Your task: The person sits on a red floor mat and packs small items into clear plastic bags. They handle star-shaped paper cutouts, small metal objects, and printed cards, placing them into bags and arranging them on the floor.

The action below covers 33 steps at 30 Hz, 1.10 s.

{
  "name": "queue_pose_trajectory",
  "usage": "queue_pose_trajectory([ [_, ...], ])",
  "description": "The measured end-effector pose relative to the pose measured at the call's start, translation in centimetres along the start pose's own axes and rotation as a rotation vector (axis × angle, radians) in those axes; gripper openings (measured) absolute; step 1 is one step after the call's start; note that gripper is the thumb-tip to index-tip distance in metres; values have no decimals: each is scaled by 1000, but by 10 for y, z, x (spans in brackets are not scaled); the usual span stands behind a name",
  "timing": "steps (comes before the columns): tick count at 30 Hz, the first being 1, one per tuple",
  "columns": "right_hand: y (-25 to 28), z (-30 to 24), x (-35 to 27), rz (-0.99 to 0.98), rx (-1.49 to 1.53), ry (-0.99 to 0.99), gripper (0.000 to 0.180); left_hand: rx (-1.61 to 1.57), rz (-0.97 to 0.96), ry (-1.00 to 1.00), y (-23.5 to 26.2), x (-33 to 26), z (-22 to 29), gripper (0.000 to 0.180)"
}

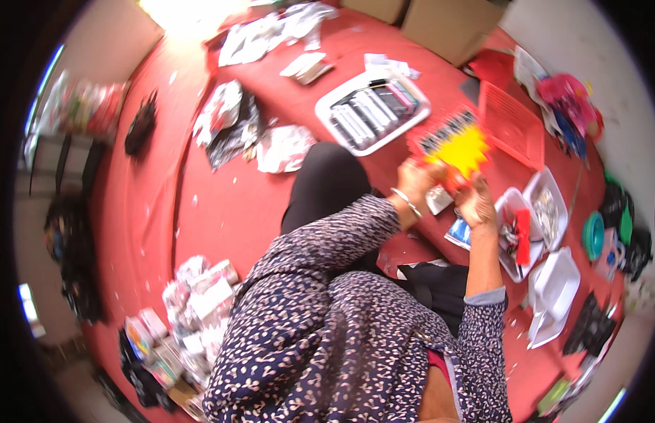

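Observation:
Both hands are raised in front of me, right of the middle, gripping a red and yellow card (465, 149). It has a yellow starburst and a row of dark pieces along its upper left edge, and looks smeared by motion. My left hand (417, 178), with a bangle at the wrist, is closed on its lower left part. My right hand (475, 201) is closed on its lower edge. A small whitish box-like thing (439, 200) shows just under the hands. Beyond the card, a white tray (323, 108) holds several silvery packs and dark and pink pieces.
A red plastic basket (512, 125) lies right of the card. White tubs (555, 287) sit at the right, one with red-handled things. A blue packet (459, 233) lies near my right wrist. Plastic bags (285, 149), a pile of packages (204, 299) and cardboard boxes (450, 32) are around the red floor.

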State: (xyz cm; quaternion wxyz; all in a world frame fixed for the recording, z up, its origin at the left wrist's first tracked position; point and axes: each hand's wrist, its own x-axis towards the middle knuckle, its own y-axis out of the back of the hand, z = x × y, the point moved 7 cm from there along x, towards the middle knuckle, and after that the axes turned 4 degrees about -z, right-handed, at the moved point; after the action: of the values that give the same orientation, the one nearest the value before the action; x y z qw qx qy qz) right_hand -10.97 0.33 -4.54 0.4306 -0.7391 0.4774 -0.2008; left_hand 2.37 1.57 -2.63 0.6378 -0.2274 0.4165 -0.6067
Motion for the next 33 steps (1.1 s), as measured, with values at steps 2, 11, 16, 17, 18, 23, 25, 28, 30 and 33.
queue_pose_trajectory([
  [2,-21,1,-6,109,22,28,46,52,130,43,-4,-28,-8,22],
  [11,-17,-28,-26,420,-17,228,38,165,-71,419,-18,-58,9,34],
  [16,-21,-61,-25,446,-98,279,34,207,-292,146,28,-51,139,20],
  [17,-21,-61,-24,531,-153,303,34,43,-132,159,46,-53,168,17],
  [18,-19,-62,-22,610,-205,314,34,290,-167,-136,71,-52,203,14],
  [23,37,-50,-1,650,-394,181,30,135,332,-227,240,-37,219,18],
  [25,37,-37,12,640,-333,161,29,285,434,-4,258,-28,202,20],
  [28,29,-27,23,665,-263,126,30,501,428,45,248,-1,197,24],
  [30,35,-28,21,692,-237,100,31,767,370,-116,243,38,210,24],
  [33,43,-41,6,757,-211,120,30,1248,203,-419,206,113,238,23],
])
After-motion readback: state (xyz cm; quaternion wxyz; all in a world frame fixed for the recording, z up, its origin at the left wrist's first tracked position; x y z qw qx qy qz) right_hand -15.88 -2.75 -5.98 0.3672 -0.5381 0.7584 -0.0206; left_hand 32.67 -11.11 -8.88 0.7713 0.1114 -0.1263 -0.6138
